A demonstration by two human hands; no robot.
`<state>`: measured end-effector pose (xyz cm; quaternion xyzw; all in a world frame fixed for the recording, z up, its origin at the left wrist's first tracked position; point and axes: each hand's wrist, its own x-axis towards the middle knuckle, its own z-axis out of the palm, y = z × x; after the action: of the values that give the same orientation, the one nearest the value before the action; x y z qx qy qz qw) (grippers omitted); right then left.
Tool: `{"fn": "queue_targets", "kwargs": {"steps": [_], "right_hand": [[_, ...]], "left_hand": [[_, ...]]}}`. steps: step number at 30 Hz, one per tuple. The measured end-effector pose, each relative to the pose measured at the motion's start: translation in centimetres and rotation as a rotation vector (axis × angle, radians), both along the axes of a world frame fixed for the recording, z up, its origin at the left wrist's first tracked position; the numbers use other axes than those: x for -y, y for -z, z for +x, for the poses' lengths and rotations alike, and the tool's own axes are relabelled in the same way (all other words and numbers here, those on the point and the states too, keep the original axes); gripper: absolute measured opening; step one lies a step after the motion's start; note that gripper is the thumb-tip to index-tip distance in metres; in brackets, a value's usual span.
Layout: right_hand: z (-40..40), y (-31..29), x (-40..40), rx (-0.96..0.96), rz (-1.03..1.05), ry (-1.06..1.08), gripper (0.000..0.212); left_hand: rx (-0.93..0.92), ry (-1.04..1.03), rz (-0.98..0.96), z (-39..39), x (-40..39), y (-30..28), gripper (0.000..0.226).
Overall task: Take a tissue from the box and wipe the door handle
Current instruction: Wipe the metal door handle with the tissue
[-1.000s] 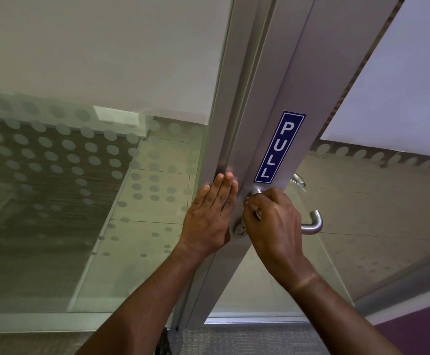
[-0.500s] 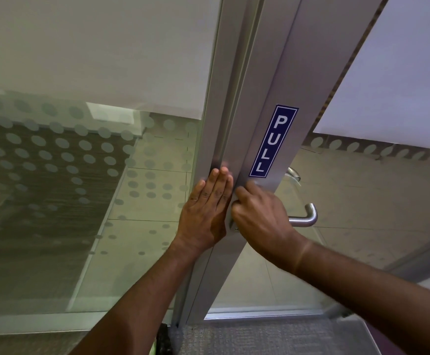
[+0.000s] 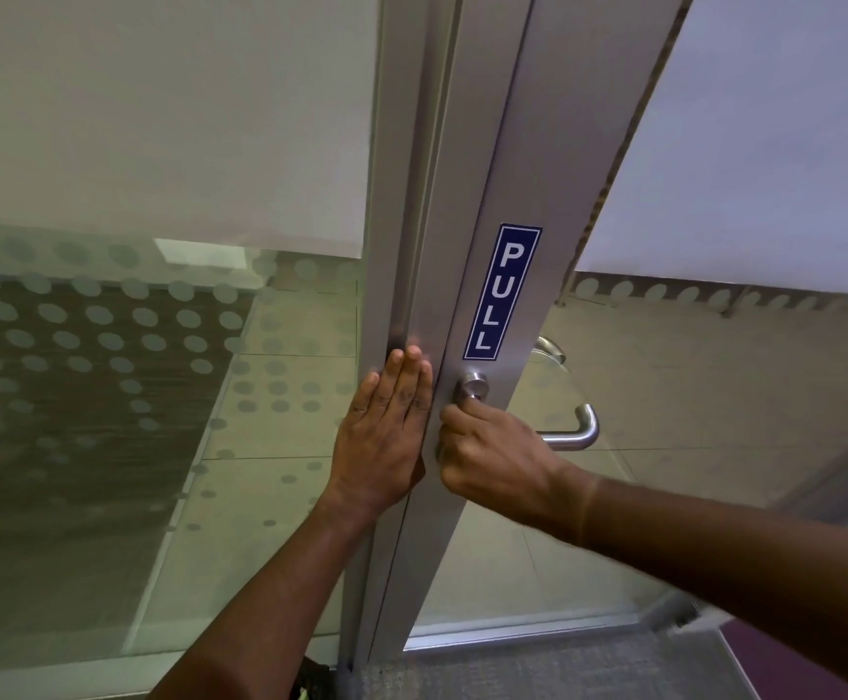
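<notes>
Door handle (image 3: pixel 472 387) on the aluminium door stile (image 3: pixel 467 305) below the blue PULL sticker (image 3: pixel 502 291), right hand (image 3: pixel 487 452) clenched around its near lever, tissue not discernible, left hand (image 3: pixel 386 437) released, flat on the door frame (image 3: pixel 396 194), frosted dotted glass panels (image 3: pixel 108 346) either side

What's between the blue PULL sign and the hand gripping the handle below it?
In the head view, only the handle's round metal base on the door frame lies between the PULL sign and the right hand.
</notes>
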<state>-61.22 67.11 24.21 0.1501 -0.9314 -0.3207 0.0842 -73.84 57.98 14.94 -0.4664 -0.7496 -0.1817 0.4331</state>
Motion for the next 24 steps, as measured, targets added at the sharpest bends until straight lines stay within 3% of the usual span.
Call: {"fn": "queue_targets", "kwargs": {"steps": [3, 8, 11, 14, 17, 24], "right_hand": [[2.3, -0.2, 0.5, -0.135, -0.211, -0.020, 0.002], [5.6, 0.5, -0.3, -0.643, -1.032, 0.131, 0.016], [5.5, -0.3, -1.6, -0.776, -1.315, 0.303, 0.026], [4.2, -0.9, -2.5, -0.746, -1.372, 0.412, 0.028], [2.5, -0.7, -2.5, -0.688, -1.352, 0.506, 0.012], [0.9, -0.4, -1.4, -0.629, -1.297, 0.553, 0.007]], "left_hand": [[0.004, 0.013, 0.003, -0.1, -0.1, 0.1, 0.090], [0.005, 0.030, 0.022, -0.3, -0.3, 0.3, 0.093], [-0.007, 0.035, 0.043, -0.2, -0.3, 0.2, 0.095], [-0.017, 0.037, 0.047, -0.2, -0.3, 0.2, 0.102], [-0.012, 0.025, 0.031, -0.2, -0.2, 0.1, 0.109], [-0.025, 0.023, 0.028, -0.3, -0.3, 0.1, 0.095]]}}
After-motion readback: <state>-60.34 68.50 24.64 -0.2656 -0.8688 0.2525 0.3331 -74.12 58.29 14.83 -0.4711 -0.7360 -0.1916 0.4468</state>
